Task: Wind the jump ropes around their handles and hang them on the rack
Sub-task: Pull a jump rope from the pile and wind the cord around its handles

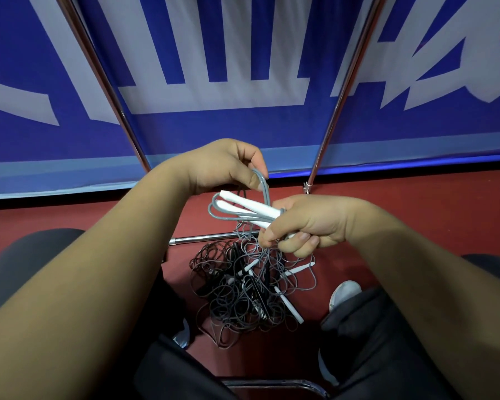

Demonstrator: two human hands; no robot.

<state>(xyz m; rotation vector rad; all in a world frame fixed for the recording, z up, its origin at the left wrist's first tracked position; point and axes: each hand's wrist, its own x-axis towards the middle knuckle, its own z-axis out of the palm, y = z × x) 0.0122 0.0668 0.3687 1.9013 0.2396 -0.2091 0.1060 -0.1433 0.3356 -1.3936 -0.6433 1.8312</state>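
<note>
Head view, step: winding is under way on 1 jump rope; hanging has not begun, and many ropes lie unwound.
Right hand (303, 223): its fingers (300, 239) are curled tight round the near ends of 2 white handles (248, 207), held side by side above the pile.
Left hand (223, 168): thumb and forefinger pinch a bend of the grey rope (265, 192) just above the handles; the other fingers are curled in.
Rope on handles: a couple of loose loops show at the free ends; how many turns lie under the right hand I cannot tell.
Long axis: the handles run from lower right to upper left, free ends pointing up-left toward the left hand.
Next move, as I judge: carry the pinched bend across the handles and pull it snug, feeding slack up from below.
Pile (237, 293): grey and black ropes with white handles, tangled on the red floor (401, 226) between the knees.
Rack (334, 111): chrome poles stand beyond the hands, against a blue banner (243, 125).
</note>
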